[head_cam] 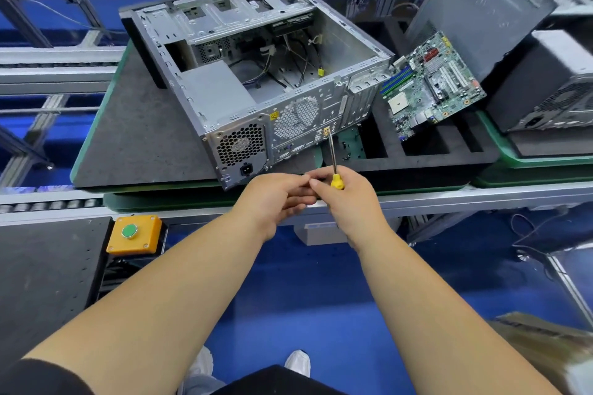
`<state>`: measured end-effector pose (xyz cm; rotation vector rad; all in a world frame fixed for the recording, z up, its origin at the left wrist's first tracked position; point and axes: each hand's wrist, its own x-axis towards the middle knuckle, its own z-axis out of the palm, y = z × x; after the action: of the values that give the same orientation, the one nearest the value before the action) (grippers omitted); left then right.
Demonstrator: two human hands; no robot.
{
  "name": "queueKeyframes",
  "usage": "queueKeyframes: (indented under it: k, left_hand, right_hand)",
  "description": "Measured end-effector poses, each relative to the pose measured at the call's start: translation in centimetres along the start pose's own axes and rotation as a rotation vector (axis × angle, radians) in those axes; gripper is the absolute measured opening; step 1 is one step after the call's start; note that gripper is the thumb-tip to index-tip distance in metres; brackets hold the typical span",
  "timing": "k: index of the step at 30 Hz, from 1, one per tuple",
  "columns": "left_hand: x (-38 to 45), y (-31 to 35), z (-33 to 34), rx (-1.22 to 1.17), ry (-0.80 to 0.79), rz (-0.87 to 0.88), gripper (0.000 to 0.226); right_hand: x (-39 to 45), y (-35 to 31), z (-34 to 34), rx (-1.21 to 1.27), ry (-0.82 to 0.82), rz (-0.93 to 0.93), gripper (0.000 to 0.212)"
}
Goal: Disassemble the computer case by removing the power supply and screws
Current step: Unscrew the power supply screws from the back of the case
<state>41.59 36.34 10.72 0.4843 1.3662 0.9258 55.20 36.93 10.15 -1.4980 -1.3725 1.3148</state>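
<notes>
On a grey conveyor pallet (pixel 134 125), the open computer case (pixel 256 74) is faced with its power supply (pixel 237 144) unremoved, a yellow-handled screwdriver (pixel 333 167) being gripped by the right hand (pixel 346 196) and pinched near the handle by the left hand (pixel 276 199), so the tip must next be seated in a rear screw.

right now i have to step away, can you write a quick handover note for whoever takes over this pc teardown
Right hand grips the yellow-handled screwdriver, tip up near the rear panel of the computer case. Left hand pinches at the right hand's fingertips; whether it holds a screw is too small to tell.
Case lies open on the grey mat. The power supply sits inside, at the near left corner.
Done: side cover off; the motherboard is out, leaning in the black foam tray to the right.
Left: free the power supply's screws, lift it out.
</notes>
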Motion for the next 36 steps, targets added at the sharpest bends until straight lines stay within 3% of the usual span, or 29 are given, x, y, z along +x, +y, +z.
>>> queueKeyframes:
  k: [11, 16, 21, 28, 36]
  left_hand:
    - [1.9, 1.5, 4.9, 0.002, -0.122, -0.008, 0.017]
    - [3.0, 2.1, 5.4, 0.037, -0.018, 0.009, 0.02]
    - [3.8, 2.6, 5.6, 0.157, 0.101, 0.058, 0.015]
    - [4.2, 2.3, 4.6, 0.155, 0.111, 0.124, 0.018]
    - [4.0, 1.2, 3.1, 0.147, 0.113, 0.122, 0.02]
  right_hand:
    - [2.5, 0.8, -4.8, 0.06, 0.147, -0.156, 0.013]
    - [6.6, 1.2, -7.0, -0.05, 0.254, -0.089, 0.006]
    - [11.3, 2.4, -9.2, -0.089, 0.361, 0.029, 0.015]
    - [14.1, 3.7, -9.4, -0.173, 0.325, 0.095, 0.012]
    - [13.0, 4.5, -8.9, -0.089, 0.298, 0.161, 0.013]
